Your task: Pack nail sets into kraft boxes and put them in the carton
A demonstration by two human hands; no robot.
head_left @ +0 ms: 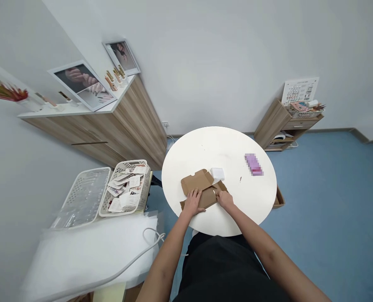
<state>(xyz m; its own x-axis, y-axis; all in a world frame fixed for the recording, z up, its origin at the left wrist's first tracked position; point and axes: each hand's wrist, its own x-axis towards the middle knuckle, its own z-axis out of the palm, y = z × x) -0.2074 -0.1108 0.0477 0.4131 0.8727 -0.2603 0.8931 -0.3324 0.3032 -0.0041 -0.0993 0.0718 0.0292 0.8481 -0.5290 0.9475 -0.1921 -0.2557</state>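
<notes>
An unfolded brown cardboard box (pixel 197 182) lies on the round white table (pixel 189 147) in front of me. My left hand (pixel 192 202) rests on the near left part of the cardboard, fingers stretched out and pressing it flat. Over the right side of the cardboard, my right hand (pixel 224 199) is closed with its fingers curled. A small white tip shows at its fingertips; what it belongs to is too small to make out. Just beyond the cardboard sits a small white block-like item (pixel 217 174).
A blurred purple item (pixel 253 164) lies on the table's right side. To the left are white baskets, one holding cards (pixel 126 188), and white sheets with a cable (pixel 133 260). A wooden cabinet (pixel 136 121) and a small shelf unit (pixel 273 119) stand by the walls.
</notes>
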